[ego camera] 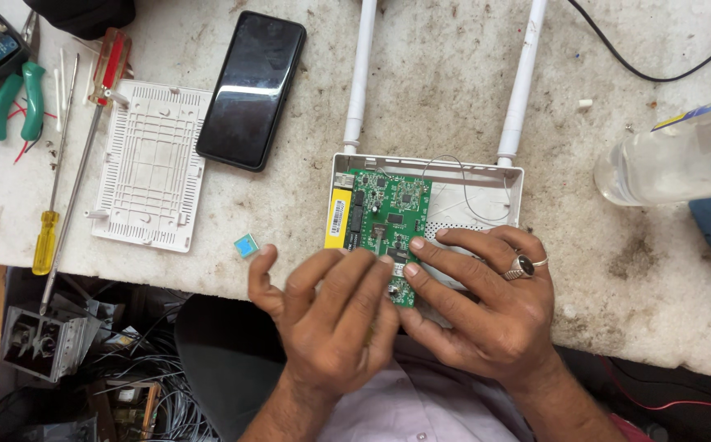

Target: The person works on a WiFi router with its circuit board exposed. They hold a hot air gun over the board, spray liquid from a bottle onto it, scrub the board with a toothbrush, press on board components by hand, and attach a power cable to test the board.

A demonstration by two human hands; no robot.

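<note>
Both hands meet on the near end of a green board (390,219) that sits in a white router shell (486,190) with two antennas. The left hand (331,315) lays its fingers flat on the board's near corner; whether it pinches anything I cannot tell. The right hand (486,299), wearing a ring, rests spread fingertips against the board's right edge. Just left of the left thumb lies a small blue chip (247,245); farther left lie a white cover (153,166), a phone (252,88) and screwdrivers (63,176).
</note>
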